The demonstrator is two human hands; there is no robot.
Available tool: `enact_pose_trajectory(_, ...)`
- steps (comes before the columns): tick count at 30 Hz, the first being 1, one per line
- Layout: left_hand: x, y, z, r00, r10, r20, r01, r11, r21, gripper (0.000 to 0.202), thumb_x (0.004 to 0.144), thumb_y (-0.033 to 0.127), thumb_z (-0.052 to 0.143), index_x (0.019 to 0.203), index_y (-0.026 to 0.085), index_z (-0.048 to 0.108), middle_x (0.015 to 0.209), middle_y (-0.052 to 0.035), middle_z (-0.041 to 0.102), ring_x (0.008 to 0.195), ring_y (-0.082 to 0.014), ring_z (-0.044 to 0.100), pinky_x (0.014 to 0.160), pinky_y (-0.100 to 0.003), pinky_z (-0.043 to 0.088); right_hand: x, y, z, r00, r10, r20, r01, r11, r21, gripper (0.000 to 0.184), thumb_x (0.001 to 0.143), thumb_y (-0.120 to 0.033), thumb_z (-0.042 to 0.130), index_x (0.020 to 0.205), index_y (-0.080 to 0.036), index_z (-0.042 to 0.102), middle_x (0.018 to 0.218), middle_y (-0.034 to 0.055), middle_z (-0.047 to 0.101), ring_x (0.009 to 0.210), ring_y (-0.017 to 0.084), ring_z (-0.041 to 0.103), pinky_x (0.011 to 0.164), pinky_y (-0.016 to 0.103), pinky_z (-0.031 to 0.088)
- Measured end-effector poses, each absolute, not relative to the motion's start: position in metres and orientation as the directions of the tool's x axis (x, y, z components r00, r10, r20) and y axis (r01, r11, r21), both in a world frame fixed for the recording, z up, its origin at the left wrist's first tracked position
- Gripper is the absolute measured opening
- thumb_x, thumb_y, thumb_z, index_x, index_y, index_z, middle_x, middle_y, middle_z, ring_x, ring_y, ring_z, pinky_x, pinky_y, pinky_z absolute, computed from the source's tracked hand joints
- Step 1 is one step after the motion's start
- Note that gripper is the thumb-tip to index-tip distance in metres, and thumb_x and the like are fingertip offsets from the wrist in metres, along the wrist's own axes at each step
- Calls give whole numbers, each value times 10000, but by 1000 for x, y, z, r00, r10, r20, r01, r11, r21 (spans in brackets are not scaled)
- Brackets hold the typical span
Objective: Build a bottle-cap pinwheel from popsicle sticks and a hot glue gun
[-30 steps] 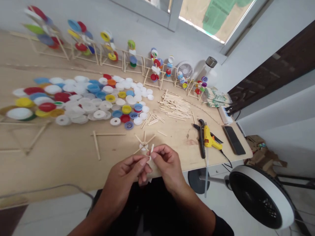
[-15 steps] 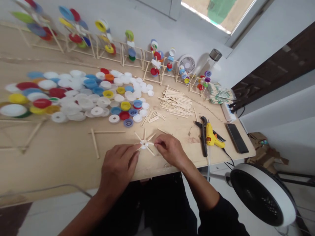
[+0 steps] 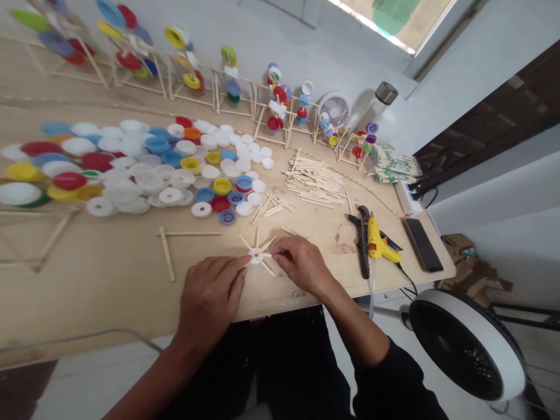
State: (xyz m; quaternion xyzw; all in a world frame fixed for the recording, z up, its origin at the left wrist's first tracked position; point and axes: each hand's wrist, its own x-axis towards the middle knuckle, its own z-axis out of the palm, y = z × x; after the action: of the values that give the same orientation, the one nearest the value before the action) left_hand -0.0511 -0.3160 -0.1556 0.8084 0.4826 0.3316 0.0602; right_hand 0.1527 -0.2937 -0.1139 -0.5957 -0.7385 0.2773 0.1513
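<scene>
A white bottle cap (image 3: pixel 255 260) lies on the wooden table close to its front edge, with several short wooden sticks fanning out from it like spokes. From the left, my left hand (image 3: pixel 215 294) pinches one of the spokes between thumb and forefinger at the cap's rim. My right hand (image 3: pixel 300 262) is closed at the other side, its fingertips around the outer end of the spoke pointing right. Just beyond, a loose stick (image 3: pixel 289 231) lies near my right knuckles. Two longer sticks (image 3: pixel 188 234) lie at an angle left of the cap.
Many coloured bottle caps (image 3: pixel 151 181) cover the left side. A pile of wooden sticks (image 3: pixel 312 179) lies behind my hands. At right are a yellow glue gun (image 3: pixel 380 242), black pliers (image 3: pixel 363 245) and a phone (image 3: pixel 422 245). Stick-and-cap wheels (image 3: pixel 275 108) line the wall.
My hands stay at the spoked cap with almost no movement. The view has shifted slightly.
</scene>
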Motion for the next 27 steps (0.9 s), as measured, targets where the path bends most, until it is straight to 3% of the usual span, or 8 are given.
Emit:
enact_pose_trajectory(5,-52,-316,-155,303,851,428,746,-491,449,269,961,239,474,1032,225,734,878,-69,761,858,-269,679,775,-417,475,152,-293,-114,-249,962,-110,797,139,-588,114,912,-135,621,874,-212,697,910,29,721,898,195,619,789,285,428)
enact_pose_trajectory(27,-53,-315,-155,329,826,458,749,-523,406,263,964,207,471,1008,227,729,877,-64,758,831,-258,666,741,-400,452,148,-292,-109,-257,958,-129,837,154,-525,148,904,-105,610,880,-223,696,892,24,704,889,192,595,767,280,417)
